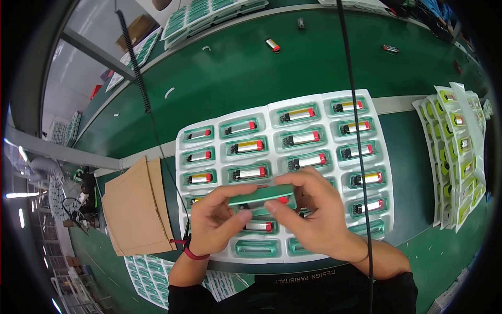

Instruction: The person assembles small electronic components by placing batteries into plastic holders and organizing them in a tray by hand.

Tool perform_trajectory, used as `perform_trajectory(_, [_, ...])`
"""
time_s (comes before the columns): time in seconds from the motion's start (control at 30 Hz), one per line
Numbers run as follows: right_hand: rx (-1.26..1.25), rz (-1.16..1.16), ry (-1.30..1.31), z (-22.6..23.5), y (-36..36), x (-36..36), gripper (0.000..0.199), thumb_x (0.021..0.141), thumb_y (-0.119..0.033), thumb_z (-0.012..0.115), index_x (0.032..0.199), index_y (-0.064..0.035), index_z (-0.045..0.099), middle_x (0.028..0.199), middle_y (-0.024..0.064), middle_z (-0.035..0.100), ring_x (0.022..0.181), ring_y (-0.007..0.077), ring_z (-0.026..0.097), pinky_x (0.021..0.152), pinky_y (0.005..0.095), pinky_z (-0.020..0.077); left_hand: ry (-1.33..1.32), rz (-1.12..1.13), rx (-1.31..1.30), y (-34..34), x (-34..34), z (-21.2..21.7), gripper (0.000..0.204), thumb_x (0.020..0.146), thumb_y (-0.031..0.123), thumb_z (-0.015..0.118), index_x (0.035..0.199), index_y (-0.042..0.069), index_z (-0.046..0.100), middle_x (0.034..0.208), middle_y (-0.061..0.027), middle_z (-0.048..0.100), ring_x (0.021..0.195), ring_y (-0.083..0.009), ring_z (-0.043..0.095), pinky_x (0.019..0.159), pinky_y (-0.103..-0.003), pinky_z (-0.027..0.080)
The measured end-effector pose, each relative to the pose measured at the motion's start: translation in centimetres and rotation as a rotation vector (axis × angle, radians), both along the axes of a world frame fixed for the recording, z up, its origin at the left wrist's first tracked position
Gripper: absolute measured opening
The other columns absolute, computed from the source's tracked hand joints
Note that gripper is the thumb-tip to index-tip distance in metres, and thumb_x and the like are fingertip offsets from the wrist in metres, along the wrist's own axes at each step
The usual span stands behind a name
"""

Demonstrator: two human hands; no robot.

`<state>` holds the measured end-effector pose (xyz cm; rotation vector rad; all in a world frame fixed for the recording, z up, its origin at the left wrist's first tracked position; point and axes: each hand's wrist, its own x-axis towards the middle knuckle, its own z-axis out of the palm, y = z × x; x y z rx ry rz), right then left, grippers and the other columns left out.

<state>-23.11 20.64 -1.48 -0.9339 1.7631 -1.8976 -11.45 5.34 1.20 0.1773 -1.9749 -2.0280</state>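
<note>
Over the near part of a white tray, my two hands hold a long green plastic case with one open side, tilted toward me. A red-ended piece shows inside it near my right thumb. My left hand pinches the case's left end, thumb below and fingers on top. My right hand grips the right end the same way. Rows of similar green shells lie in the tray, most with a silver battery cell with a red end. One shell in the nearest row has no cell in it. My hands hide several shells.
Loose cells lie on the green belt beyond the tray. Brown cardboard is at the left, and stacked trays with yellow-green parts stand right. A black cable hangs across the view; a red wrist strap circles my left wrist.
</note>
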Motion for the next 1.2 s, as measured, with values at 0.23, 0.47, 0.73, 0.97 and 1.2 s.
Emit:
perform_trajectory(0.23, [0.23,0.153,0.024,2.0,1.4,-1.0,0.025,0.084,-0.009,0.067,0.105,-0.0014,0.055,0.09,0.0096,0.059,0.075,0.0149,0.062,0.062,0.0264,0.0489,-0.152,0.068,-0.169,0.5,-0.2,-0.4,0.028,0.087,-0.004,0.058,0.115,-0.005,0.059,0.107,-0.011,0.064,0.095,-0.0137,0.06,0.079,-0.024,0.049])
perform_trajectory(0.47, [0.133,0.158,0.25,-0.8,0.2,-0.5,0.027,0.084,-0.01,0.064,0.106,-0.0024,0.052,0.092,0.0132,0.056,0.075,0.0303,0.06,0.062,0.037,0.0479,-0.46,0.041,-0.428,-0.9,1.7,-1.5,0.033,0.092,0.004,0.054,0.124,-0.004,0.053,0.115,-0.0177,0.059,0.1,-0.0252,0.06,0.082,-0.033,0.05])
perform_trajectory(0.73, [0.102,0.164,0.388,-0.3,0.6,-0.3,0.023,0.081,-0.002,0.06,0.099,0.0037,0.047,0.095,0.0203,0.053,0.08,0.0415,0.057,0.065,0.0445,0.0461,-0.12,0.045,-0.788,-0.2,1.0,-1.3,0.029,0.089,-0.005,0.054,0.117,-0.002,0.057,0.11,-0.0155,0.062,0.093,-0.0208,0.063,0.077,-0.03,0.051])
perform_trajectory(0.97, [0.094,0.229,0.401,0.1,1.1,-1.3,0.023,0.086,-0.006,0.059,0.104,0.002,0.048,0.091,0.0163,0.054,0.079,0.0362,0.058,0.065,0.0414,0.0474,-0.295,0.025,-0.661,1.0,0.2,1.3,0.025,0.087,-0.002,0.059,0.112,-0.002,0.06,0.102,-0.0164,0.065,0.087,-0.0214,0.065,0.074,-0.029,0.051])
perform_trajectory(1.2, [0.174,0.276,0.659,-0.4,1.3,-1.0,0.029,0.083,-0.007,0.058,0.108,0.0051,0.051,0.092,0.015,0.053,0.079,0.032,0.06,0.066,0.039,0.0496,-0.252,-0.026,-0.778,1.1,0.8,1.0,0.022,0.086,0.005,0.063,0.107,-0.001,0.062,0.094,-0.0173,0.066,0.082,-0.0268,0.066,0.072,-0.032,0.05])
